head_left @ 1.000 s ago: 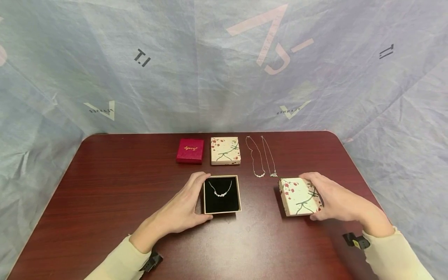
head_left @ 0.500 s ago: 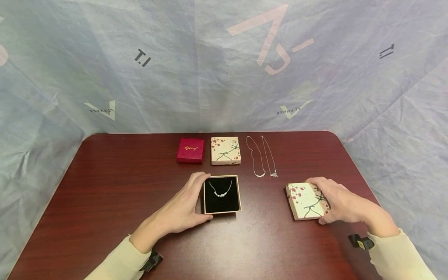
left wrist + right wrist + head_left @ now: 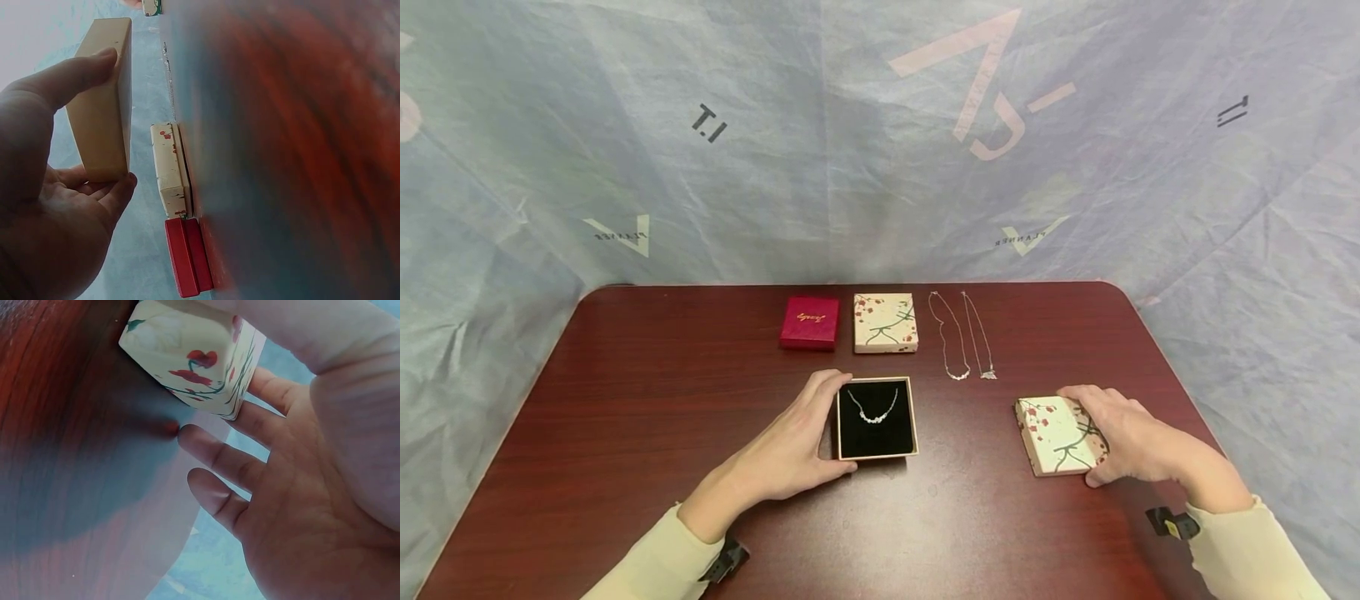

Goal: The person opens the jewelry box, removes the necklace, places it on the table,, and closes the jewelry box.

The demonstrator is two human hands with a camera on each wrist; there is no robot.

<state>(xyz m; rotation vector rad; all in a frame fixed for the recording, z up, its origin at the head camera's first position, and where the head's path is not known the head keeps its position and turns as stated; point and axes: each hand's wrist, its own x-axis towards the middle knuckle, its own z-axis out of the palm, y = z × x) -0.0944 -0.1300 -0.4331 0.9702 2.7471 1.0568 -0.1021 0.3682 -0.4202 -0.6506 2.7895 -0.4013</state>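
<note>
Plainly, in the head view both hands are holding something. The left hand (image 3: 790, 437) is gripping an open box (image 3: 914, 417), thumb at its near edge and fingers at its far one. Inside, a black insert (image 3: 880, 442) is facing up, and a fine silver necklace (image 3: 872, 420) is curving across it. Well apart from it, the right hand (image 3: 1142, 443) is clasping a floral-print piece (image 3: 1058, 435) by its right side; whether it is a lid or a whole box, I cannot tell. Farther back on the dark red table (image 3: 662, 400), a red box (image 3: 810, 323) is lying beside a floral-print box (image 3: 886, 322), and two chain necklaces (image 3: 958, 377) are stretching out to the right of that. Grey cloth (image 3: 820, 167) is hanging behind.

In the left wrist view, the thumb (image 3: 94, 70) is pressing one side of the open box while curled fingers (image 3: 119, 199) are supporting it below, and the box is hanging clear of the tabletop.

In the right wrist view, the two upper fingers (image 3: 269, 387) are reaching behind the floral-print piece, the thumb is crossing it in front, and the two lower ones are spreading free of it, close to the table.
</note>
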